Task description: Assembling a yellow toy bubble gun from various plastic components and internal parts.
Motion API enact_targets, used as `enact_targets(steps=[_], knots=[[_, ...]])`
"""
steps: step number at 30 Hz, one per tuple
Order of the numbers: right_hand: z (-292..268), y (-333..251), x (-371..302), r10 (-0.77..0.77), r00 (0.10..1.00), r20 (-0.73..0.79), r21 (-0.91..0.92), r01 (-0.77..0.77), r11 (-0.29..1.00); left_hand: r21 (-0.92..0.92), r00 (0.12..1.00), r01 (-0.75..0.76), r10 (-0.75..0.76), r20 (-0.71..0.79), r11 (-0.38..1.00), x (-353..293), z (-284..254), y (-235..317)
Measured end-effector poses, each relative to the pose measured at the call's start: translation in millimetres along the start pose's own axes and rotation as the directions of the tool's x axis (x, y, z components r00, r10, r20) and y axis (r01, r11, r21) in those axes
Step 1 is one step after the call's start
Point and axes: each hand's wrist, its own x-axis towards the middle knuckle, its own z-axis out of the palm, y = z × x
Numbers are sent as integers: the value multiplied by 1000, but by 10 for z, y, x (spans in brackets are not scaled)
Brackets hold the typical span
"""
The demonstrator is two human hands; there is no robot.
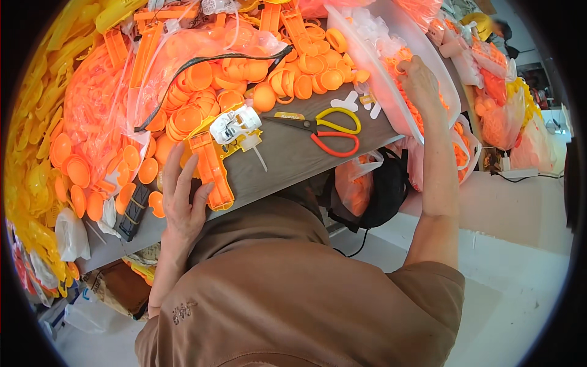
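Note:
On the grey table lies an orange and yellow plastic toy shell (212, 170), gun-like in shape, with a white mechanism (235, 125) set at its top end. My left hand (183, 202) rests against the shell's left side, thumb and fingers apart. Over at the right, my right hand (420, 85) reaches into a long white plastic bin (361, 52) holding small orange parts (408, 92) and whitish translucent pieces. Its fingers are bent together among the orange parts; whatever is between the fingertips is too small to make out.
Scissors (318, 127) with yellow and red handles lie between shell and bin. Heaps of orange half-round cups (195, 104) and yellow parts (30, 128) fill the left and back. A black bag (382, 196) hangs below the table edge. Small white cross-shaped pieces (346, 101) lie beside the bin.

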Motion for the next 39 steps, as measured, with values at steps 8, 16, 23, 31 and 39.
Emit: enact_targets(steps=[8, 16, 23, 31, 39], knots=[[-452, -291, -119, 117, 993, -25, 528, -87, 845, -40, 992, -43, 38, -116, 998, 1, -73, 42], [-571, -2052, -958, -724, 588, 361, 842, -539, -17, -514, 990, 38, 39, 137, 857, 153, -235, 492], [-272, -2511, -1292, -446, 837, 317, 848, -461, -261, -594, 869, 494, -347, 353, 635, 43, -239, 360], [-247, -2596, -1249, -522, 766, -376, 760, 577, 299, -606, 881, 474, -350, 320, 639, 114, -241, 300], [-32, -2610, -1101, -453, 878, -153, 811, 373, 451, 224, 976, -155, 114, 183, 962, 204, -196, 68]])
